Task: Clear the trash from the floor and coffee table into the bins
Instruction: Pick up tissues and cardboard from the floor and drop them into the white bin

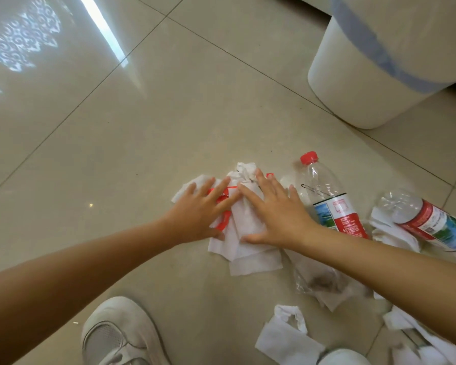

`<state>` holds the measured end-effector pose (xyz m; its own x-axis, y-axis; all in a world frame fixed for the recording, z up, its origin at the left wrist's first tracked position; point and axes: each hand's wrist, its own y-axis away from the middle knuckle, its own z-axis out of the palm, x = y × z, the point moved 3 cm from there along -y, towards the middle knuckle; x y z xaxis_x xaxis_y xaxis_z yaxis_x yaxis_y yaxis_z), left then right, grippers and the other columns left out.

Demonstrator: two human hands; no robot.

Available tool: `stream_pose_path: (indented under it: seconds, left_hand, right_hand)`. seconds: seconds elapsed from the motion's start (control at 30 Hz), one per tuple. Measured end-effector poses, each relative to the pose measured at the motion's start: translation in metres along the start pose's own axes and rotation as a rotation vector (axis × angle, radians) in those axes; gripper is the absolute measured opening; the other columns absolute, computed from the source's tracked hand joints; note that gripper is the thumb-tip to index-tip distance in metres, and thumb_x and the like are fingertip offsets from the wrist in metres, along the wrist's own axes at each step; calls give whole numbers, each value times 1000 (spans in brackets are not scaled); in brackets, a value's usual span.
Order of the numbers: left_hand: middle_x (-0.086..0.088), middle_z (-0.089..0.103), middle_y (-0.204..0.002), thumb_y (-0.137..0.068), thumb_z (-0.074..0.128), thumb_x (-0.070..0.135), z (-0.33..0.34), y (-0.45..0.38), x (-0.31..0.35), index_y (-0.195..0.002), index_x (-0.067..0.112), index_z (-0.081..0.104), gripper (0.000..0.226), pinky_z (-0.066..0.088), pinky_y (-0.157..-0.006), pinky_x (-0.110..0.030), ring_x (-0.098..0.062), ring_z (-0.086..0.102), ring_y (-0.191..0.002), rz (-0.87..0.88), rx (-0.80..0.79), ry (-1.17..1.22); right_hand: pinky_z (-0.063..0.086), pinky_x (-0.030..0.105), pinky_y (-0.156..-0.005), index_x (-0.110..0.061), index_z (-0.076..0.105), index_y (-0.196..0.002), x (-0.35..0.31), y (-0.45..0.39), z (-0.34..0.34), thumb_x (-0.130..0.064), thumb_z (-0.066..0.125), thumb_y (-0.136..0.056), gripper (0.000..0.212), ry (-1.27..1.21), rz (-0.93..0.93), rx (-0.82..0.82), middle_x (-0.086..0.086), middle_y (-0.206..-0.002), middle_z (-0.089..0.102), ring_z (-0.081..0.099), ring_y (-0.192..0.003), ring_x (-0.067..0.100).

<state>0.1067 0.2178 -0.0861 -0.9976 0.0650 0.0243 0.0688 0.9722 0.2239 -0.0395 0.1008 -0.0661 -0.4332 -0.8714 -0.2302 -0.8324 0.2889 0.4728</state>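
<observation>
While both palms are lying flat on the glossy beige tiled floor (142,122), I am pressing a heap of soft white tissues (244,219) mixed with thin red-and-white wrapper scraps (223,198). My left hand (198,210) is resting on the heap's left side with its fingers straight and spread; my right hand (277,210) is covering the right side, fingers likewise straight and fanned out, neither pinching anything. Just beside my right hand, two clear, ribbed plastic bottles are lying on their sides: the nearer bottle (327,193) is showing a red cap, the farther bottle (427,219) is sitting atop more crumpled tissue. A folded tissue (284,335) is lying near my pale fabric shoe (121,335). One smooth, rounded white bin (366,83), lined with a blue bag, is standing beyond the bottles.
</observation>
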Motion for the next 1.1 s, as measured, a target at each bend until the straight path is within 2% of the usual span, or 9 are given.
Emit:
stream_pose_path:
  seconds: [0.13, 0.23, 0.33, 0.43, 0.57, 0.67, 0.77, 0.87, 1.1]
  left_hand:
    - [-21, 50, -138, -85, 49, 57, 0, -1, -3, -141, 22, 36, 68, 54, -73, -45, -40, 57, -109, 45, 89, -25]
    - [-21, 56, -131, -85, 65, 25, -5, -2, -2, -136, 20, 50, 53, 56, -74, -43, -38, 61, -100, 79, 185, -13]
    - [-18, 62, -124, -71, 76, 10, -13, -2, -2, -129, 22, 59, 62, 54, -58, -34, -32, 65, -94, 103, 200, -27]
    - [-17, 61, -125, -66, 80, 6, -13, -2, -5, -137, 25, 42, 83, 49, -45, -31, -32, 65, -95, 146, 155, 12]
    - [-17, 63, -123, -55, 86, 5, -16, -3, -9, -131, 24, 41, 90, 47, -40, -27, -32, 67, -93, 215, 88, 86]
    - [-16, 64, -121, -52, 79, -4, -25, -4, -8, -129, 22, 43, 88, 47, -40, -25, -32, 69, -89, 255, 119, 81]
    - [-16, 61, -126, -80, 54, -1, -41, -6, -11, -131, 22, 43, 57, 52, -44, -30, -32, 68, -97, 285, 244, 54]
    - [-16, 60, -129, -92, 35, 2, -73, -8, -17, -131, 22, 49, 46, 53, -47, -30, -31, 66, -104, 278, 371, -11]
    - [-12, 58, -133, -98, 43, 3, -164, -29, -16, -126, 22, 63, 39, 57, -55, -34, -27, 64, -109, 316, 614, -98]
  right_hand:
    - [24, 56, -110, -37, 2, -150, 7, -3, 3, -59, 54, -84, 87, 81, -36, 11, 13, -159, -8, 4, -146, 37]
    - [49, 53, -88, -28, 36, -145, 10, -4, 3, -40, 70, -78, 77, 89, -83, 97, 24, -150, 31, 38, -132, 45]
    - [54, 42, -51, -21, 59, -127, 13, -5, 7, -15, 73, -69, 59, 130, -134, 258, 23, -120, 60, 63, -98, 43]
    - [46, 31, -37, -21, 64, -116, 12, -3, 4, -10, 51, -77, 43, 204, -236, 405, 16, -99, 66, 65, -77, 34]
    - [37, 25, -34, -18, 70, -98, 15, -5, 6, -3, 79, -57, 45, 275, -324, 380, 8, -82, 63, 61, -65, 25]
    - [30, 23, -34, -17, 70, -92, 16, -4, 3, -4, 82, -52, 44, 292, -343, 365, 7, -77, 61, 57, -59, 23]
    - [30, 22, -36, -16, 69, -90, 20, 0, -10, 0, 78, -56, 39, 283, -366, 449, 7, -79, 63, 56, -56, 24]
    - [37, 24, -37, -14, 69, -92, 27, 12, -42, 5, 68, -65, 33, 266, -388, 614, 8, -89, 66, 58, -60, 25]
    - [54, 33, -46, -12, 69, -110, 56, 45, -124, -1, 67, -82, 30, 236, -349, 828, 16, -112, 67, 65, -77, 29]
